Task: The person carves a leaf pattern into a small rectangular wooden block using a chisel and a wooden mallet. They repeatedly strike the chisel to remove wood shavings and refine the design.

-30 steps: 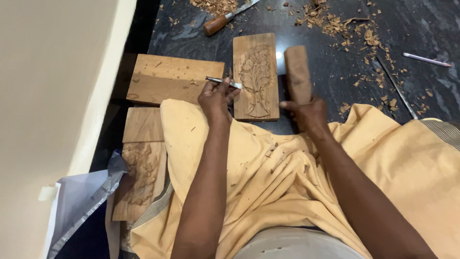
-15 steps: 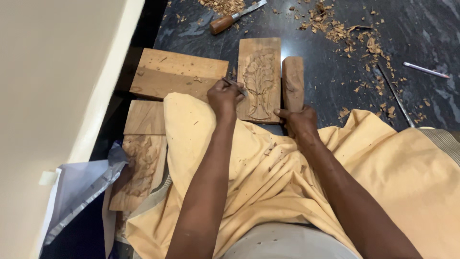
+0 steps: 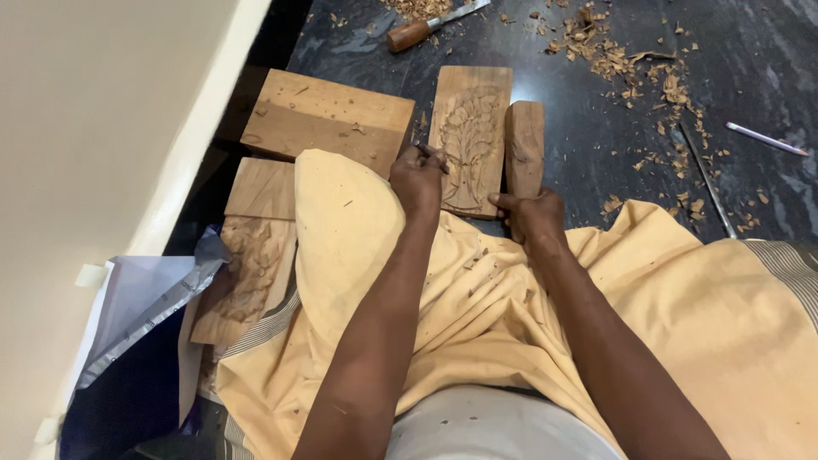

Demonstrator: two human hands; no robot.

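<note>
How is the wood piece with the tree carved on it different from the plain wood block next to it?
The carved panel is wide, flat and cut with a leafy tree; the plain block is narrow, thick and smooth. The left hand works a small tool at the panel's left edge, while the right hand grips the block's near end. Both are brown wood, lying side by side.

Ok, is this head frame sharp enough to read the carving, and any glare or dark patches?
Head view: the carved panel is sharp, its relief readable between the left hand and right hand; soft sheen on the dark floor, no harsh glare; the lower-left corner falls into shadow.
</note>
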